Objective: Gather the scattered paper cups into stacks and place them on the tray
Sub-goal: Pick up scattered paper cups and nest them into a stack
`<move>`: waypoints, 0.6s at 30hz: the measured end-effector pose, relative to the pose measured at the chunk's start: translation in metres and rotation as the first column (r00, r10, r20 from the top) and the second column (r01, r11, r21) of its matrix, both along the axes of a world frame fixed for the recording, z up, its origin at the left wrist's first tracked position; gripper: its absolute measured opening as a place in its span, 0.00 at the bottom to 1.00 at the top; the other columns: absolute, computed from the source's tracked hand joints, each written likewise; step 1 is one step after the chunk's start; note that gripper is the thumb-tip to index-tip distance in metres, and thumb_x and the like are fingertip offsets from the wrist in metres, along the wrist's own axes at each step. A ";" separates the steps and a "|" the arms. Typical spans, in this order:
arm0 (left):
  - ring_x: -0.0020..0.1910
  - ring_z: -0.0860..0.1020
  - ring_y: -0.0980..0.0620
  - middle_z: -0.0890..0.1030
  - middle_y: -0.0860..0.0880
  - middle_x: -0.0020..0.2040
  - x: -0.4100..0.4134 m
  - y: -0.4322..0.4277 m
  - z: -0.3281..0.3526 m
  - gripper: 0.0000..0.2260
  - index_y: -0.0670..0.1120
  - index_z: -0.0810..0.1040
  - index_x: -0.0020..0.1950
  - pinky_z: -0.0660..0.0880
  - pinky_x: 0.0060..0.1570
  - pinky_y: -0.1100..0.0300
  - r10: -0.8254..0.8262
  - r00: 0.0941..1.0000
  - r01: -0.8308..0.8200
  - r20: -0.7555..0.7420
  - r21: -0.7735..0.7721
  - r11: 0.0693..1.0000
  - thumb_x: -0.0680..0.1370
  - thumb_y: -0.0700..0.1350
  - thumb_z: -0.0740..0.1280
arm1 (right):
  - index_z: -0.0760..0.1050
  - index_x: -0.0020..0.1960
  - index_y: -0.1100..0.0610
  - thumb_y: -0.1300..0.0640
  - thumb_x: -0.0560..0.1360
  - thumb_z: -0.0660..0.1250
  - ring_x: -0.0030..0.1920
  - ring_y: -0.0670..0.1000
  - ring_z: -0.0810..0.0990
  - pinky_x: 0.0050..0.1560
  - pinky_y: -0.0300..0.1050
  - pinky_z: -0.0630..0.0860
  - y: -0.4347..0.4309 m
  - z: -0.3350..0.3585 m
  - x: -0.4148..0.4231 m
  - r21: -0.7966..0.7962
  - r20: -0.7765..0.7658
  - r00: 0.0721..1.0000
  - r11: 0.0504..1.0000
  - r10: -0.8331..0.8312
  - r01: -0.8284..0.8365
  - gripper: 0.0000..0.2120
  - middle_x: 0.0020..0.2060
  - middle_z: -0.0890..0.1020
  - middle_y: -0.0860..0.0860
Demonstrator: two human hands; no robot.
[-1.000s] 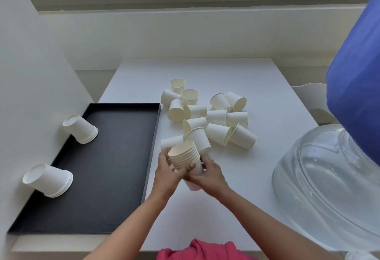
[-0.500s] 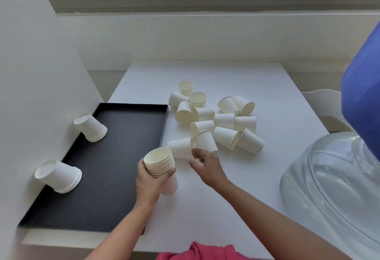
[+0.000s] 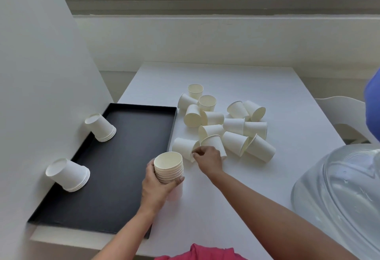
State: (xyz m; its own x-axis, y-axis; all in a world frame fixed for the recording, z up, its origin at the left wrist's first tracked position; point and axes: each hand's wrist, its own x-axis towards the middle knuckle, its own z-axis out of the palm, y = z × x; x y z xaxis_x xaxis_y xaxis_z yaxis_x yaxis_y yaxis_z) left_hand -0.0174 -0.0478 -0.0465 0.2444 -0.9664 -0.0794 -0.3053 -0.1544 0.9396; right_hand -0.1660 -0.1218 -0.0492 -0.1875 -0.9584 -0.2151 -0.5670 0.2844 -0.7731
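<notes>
Several cream paper cups [image 3: 233, 125] lie scattered in a heap on the white table [image 3: 246, 78]. My left hand [image 3: 156, 187] grips an upright stack of cups [image 3: 169, 167] just right of the black tray [image 3: 115, 177]. My right hand [image 3: 207, 160] pinches the rim of a cup lying on its side [image 3: 183, 147] at the heap's near edge. Two upside-down cup stacks stand on the tray's left side and lean on the wall, one far [image 3: 100, 127] and one near [image 3: 67, 174].
A white wall panel [image 3: 41, 74] borders the tray's left side. A big clear water bottle [image 3: 339, 202] with a blue top [image 3: 373, 107] fills the right foreground. A white chair back [image 3: 339, 113] stands beyond the table's right edge. Red cloth [image 3: 197, 254] shows at the bottom.
My hands came apart: the left kept the stack and moved it left toward the tray, the right reached forward and took the rim of the lying cup.
</notes>
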 end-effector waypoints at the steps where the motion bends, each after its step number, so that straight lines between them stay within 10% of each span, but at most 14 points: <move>1: 0.55 0.74 0.49 0.76 0.50 0.56 0.000 -0.001 0.000 0.37 0.48 0.67 0.66 0.73 0.56 0.53 -0.002 1.000 0.002 0.008 0.001 1.000 0.61 0.44 0.80 | 0.82 0.51 0.55 0.58 0.74 0.65 0.53 0.53 0.81 0.52 0.43 0.74 0.001 0.002 -0.001 -0.017 -0.005 1.000 1.000 -0.001 0.000 0.09 0.50 0.84 0.53; 10: 0.54 0.74 0.50 0.76 0.51 0.55 0.000 0.000 0.006 0.36 0.48 0.68 0.65 0.72 0.54 0.57 -0.001 0.998 0.001 0.057 -0.006 1.000 0.60 0.44 0.80 | 0.81 0.45 0.57 0.41 0.71 0.68 0.46 0.53 0.79 0.43 0.43 0.71 -0.001 -0.001 0.006 0.130 0.117 0.992 0.991 -0.038 0.023 0.19 0.42 0.82 0.52; 18: 0.53 0.75 0.50 0.76 0.51 0.54 0.007 0.006 0.007 0.36 0.48 0.69 0.64 0.70 0.52 0.60 0.023 0.997 -0.022 0.073 -0.007 1.000 0.60 0.44 0.80 | 0.78 0.51 0.61 0.52 0.74 0.66 0.47 0.57 0.78 0.52 0.55 0.79 -0.014 -0.009 0.023 0.163 0.212 0.975 0.986 -0.070 0.036 0.13 0.46 0.80 0.56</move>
State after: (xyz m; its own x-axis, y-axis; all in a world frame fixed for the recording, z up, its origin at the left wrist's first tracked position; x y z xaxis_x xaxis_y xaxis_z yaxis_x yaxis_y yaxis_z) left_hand -0.0107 -0.0418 -0.0397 0.2709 -0.9611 -0.0542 -0.3697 -0.1559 0.9160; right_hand -0.1426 -0.1354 -0.0582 -0.1696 -0.8994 -0.4029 -0.3721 0.4370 -0.8189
